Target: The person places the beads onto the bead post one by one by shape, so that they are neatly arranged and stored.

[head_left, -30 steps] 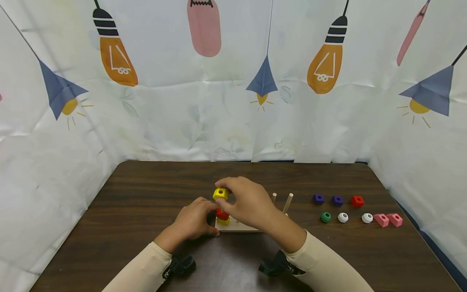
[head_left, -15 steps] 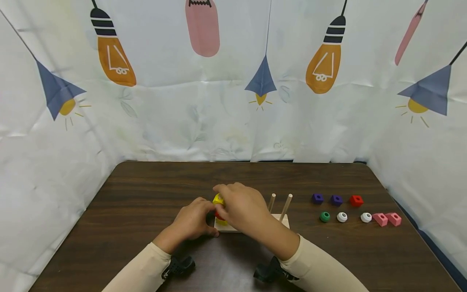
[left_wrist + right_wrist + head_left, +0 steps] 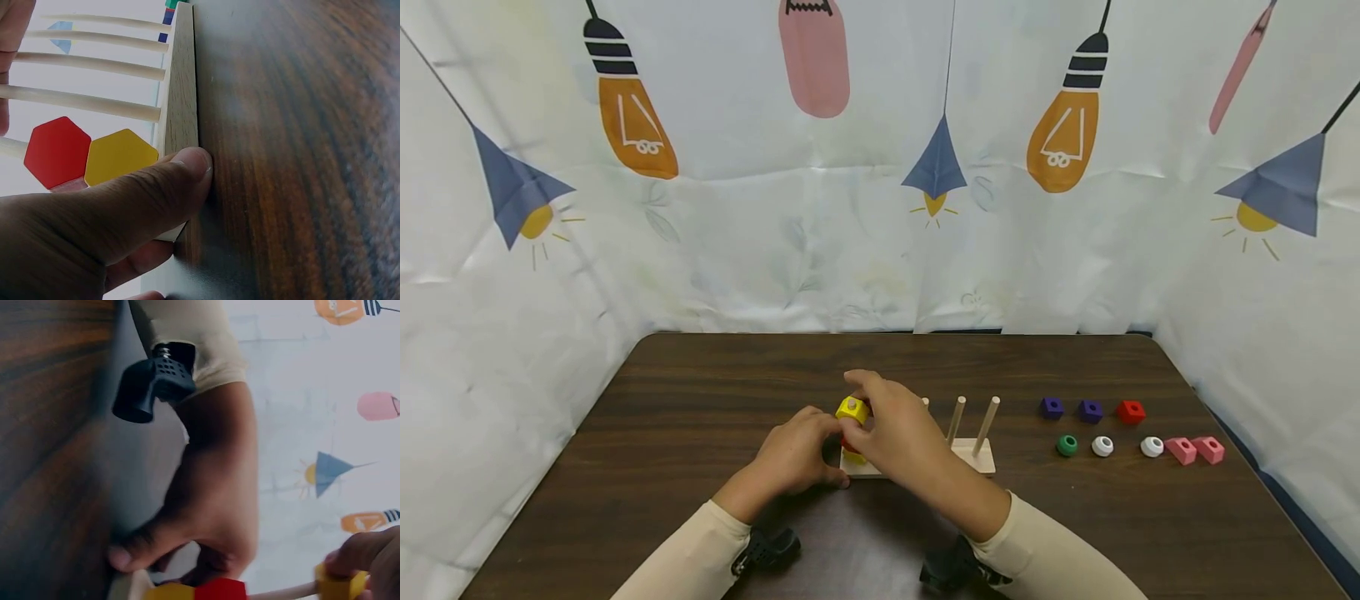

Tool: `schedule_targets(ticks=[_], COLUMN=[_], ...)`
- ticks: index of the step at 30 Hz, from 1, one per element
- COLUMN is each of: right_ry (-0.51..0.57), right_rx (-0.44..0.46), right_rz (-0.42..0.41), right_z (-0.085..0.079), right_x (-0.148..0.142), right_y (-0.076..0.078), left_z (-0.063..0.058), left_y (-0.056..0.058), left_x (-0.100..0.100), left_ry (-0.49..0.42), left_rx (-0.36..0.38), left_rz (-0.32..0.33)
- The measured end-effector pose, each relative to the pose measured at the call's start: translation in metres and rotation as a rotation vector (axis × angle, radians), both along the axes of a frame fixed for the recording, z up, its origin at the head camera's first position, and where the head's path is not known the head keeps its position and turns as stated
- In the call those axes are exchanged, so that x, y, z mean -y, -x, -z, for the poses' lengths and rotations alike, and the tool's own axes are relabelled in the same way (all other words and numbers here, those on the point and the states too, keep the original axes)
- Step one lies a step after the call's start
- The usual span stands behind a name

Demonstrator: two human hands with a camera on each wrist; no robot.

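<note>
A wooden peg stand [image 3: 973, 457] has several upright pegs. On its end peg sit a lower yellow hexagonal bead [image 3: 120, 156] and a red hexagonal bead [image 3: 57, 152] above it. My right hand [image 3: 898, 429] pinches another yellow bead [image 3: 852, 409] around the upper part of that same peg. In the right wrist view, bare peg [image 3: 284, 592] shows between this held yellow bead and the red one. My left hand [image 3: 793, 457] grips the left end of the stand, with the thumb [image 3: 190, 164] against the front edge of the base.
To the right on the dark wooden table [image 3: 700, 400] lie two purple beads [image 3: 1052, 407], a red bead [image 3: 1131, 412], a green bead [image 3: 1067, 446], two white beads [image 3: 1102, 447] and two pink beads [image 3: 1208, 450]. A patterned cloth [image 3: 865, 275] hangs behind the table.
My right hand has lowered the yellow bead onto the end peg, whose tip now shows in the bead's hole. The left hand keeps its place on the stand.
</note>
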State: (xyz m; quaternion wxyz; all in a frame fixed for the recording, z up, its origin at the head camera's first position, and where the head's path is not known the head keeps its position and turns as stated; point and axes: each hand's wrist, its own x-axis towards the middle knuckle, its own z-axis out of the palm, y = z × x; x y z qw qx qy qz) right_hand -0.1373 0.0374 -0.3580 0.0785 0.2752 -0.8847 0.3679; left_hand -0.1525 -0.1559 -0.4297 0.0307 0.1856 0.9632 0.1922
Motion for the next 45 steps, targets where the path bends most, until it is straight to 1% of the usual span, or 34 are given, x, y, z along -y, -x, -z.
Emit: schedule_targets(ticks=[6, 10, 13, 17, 23, 27, 30, 33, 35, 38, 45], right_ry=[0.221, 0.33, 0.367, 0.377, 0.374, 0.35, 0.308, 0.244, 0.196, 0.118, -0.055], right_rx=[0.014, 0.043, 0.087, 0.14, 0.173, 0.158, 0.157, 0.162, 0.171, 0.196, 0.27], right_rz=[0.008, 0.024, 0.04, 0.071, 0.088, 0.083, 0.075, 0.062, 0.039, 0.004, -0.082], right_z=[0.018, 0.028, 0.035, 0.043, 0.052, 0.055, 0.057, 0.059, 0.06, 0.062, 0.067], right_x=[-0.001, 0.0, 0.001, 0.003, 0.004, 0.003, 0.0, -0.003, -0.008, -0.015, -0.04], right_y=[-0.001, -0.001, -0.003, -0.004, -0.004, -0.005, -0.008, -0.013, -0.016, -0.02, -0.03], left_z=[0.0, 0.0, 0.0, 0.001, 0.001, 0.001, 0.001, 0.001, 0.001, 0.001, 0.0], left_y=[0.0, 0.0, 0.0, 0.001, 0.0, 0.0, 0.0, 0.0, 0.0, 0.0, 0.0], left_x=[0.0, 0.0, -0.001, 0.0, -0.001, -0.001, -0.002, -0.002, -0.002, -0.002, -0.002], left_ry=[-0.002, -0.004, 0.0, -0.004, -0.002, -0.001, -0.001, 0.002, 0.006, 0.016, 0.033], left_rx=[0.003, 0.002, 0.003, -0.001, -0.007, -0.005, -0.004, -0.007, -0.011, -0.017, -0.005], left_rz=[0.005, 0.001, -0.003, 0.008, 0.012, 0.001, -0.004, -0.003, -0.003, -0.003, -0.01])
